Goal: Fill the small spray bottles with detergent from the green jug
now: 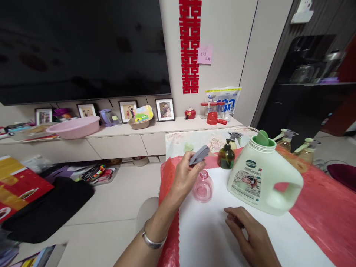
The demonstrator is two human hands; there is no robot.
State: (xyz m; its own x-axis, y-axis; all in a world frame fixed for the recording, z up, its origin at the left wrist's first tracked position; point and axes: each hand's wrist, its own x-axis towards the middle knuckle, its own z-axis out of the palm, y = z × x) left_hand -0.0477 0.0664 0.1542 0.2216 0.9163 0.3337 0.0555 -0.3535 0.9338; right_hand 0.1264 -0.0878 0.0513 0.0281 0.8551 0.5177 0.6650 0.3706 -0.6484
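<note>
My left hand, with a metal bangle on its wrist, grips a grey trigger spray head between thumb and fingers. Just below it, a clear pink bottle with an uncapped neck stands upright on the white sheet. Low over the sheet, my right hand is loosely curled, thumb and forefinger apart, with nothing visible in it. A large pale green jug stands beyond it, a green scoop-like cap sitting in its mouth. Behind the pink bottle is a dark green pump bottle.
Red plastic covers the table around the sheet. Amber spray bottles stand right of the jug. Along the wall, a low cabinet bears a pink basin, framed photos and red-lidded jars. A red box lies at left.
</note>
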